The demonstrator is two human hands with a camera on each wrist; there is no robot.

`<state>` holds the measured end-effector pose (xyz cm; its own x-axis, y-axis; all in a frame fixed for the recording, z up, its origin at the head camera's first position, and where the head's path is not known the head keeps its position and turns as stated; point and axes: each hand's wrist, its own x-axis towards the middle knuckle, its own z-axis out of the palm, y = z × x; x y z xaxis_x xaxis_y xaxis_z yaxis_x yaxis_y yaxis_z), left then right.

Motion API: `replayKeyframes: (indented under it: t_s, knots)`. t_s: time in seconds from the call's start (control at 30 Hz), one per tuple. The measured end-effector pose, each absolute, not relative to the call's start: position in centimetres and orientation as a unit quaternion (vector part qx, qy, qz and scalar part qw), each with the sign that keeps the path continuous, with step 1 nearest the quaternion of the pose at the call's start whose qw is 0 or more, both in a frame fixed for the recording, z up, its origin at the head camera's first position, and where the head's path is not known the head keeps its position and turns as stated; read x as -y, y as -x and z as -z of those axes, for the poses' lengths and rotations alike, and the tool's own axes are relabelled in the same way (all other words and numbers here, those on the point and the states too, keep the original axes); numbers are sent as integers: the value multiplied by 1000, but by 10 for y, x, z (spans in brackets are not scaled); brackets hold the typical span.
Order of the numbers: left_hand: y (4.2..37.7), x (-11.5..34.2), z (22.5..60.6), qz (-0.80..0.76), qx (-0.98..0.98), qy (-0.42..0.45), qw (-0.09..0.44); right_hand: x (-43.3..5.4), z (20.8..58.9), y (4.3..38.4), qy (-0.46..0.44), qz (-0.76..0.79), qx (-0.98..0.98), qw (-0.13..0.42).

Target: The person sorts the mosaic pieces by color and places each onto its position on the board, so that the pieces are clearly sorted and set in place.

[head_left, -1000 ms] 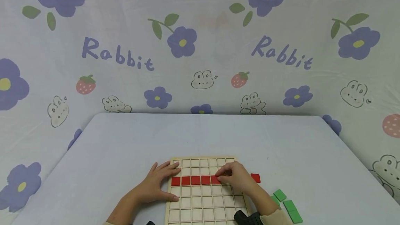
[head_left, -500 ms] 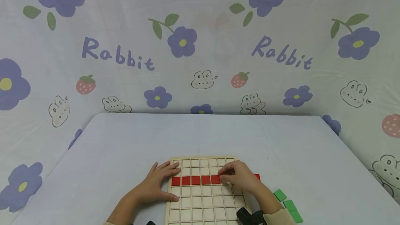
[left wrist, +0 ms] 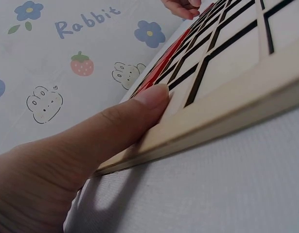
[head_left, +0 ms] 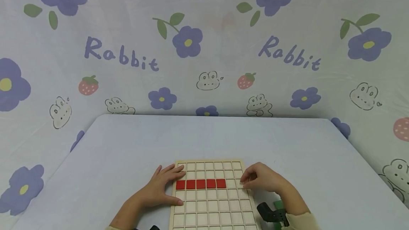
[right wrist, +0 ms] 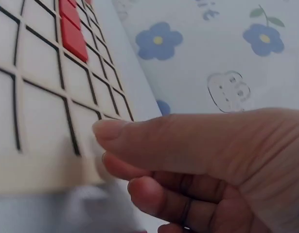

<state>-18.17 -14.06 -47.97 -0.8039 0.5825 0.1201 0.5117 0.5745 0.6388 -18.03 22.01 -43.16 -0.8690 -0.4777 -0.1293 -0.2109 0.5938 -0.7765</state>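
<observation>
A pale wooden grid board (head_left: 213, 206) lies on the table, with several red square tiles (head_left: 201, 184) side by side in one row from its left edge. My left hand (head_left: 156, 189) rests on the board's left edge, fingers and thumb spread. In the left wrist view the thumb (left wrist: 125, 119) lies on the rim. My right hand (head_left: 263, 178) is at the right edge, at the end of the red row. Its thumb and fingers are loosely bent, and the right wrist view shows nothing between them. Bare cells separate it from the last red tile (right wrist: 73, 39).
A green tile (head_left: 278, 205) shows partly behind the right wrist and its black wrist camera (head_left: 271, 213). The white table (head_left: 127, 144) reaches back to a cloth (head_left: 207, 27) printed with flowers and rabbits.
My right hand has moved right, from the last red tile to the board's right edge. It now covers where a loose red tile showed. The left hand stays put.
</observation>
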Motion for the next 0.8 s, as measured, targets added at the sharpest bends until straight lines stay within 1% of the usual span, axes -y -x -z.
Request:
replayKeyframes:
  t_s: [0.2, 0.53, 0.8]
  knots:
    - [182, 140, 480, -344, -886, -308, 50, -243, 428, 181, 167, 416, -878, 171]
    - [182, 140, 481, -342, -887, -305, 51, -265, 430, 181, 148, 415, -886, 143]
    - [182, 140, 482, -340, -888, -305, 49, -275, 433, 181, 129, 413, -890, 145]
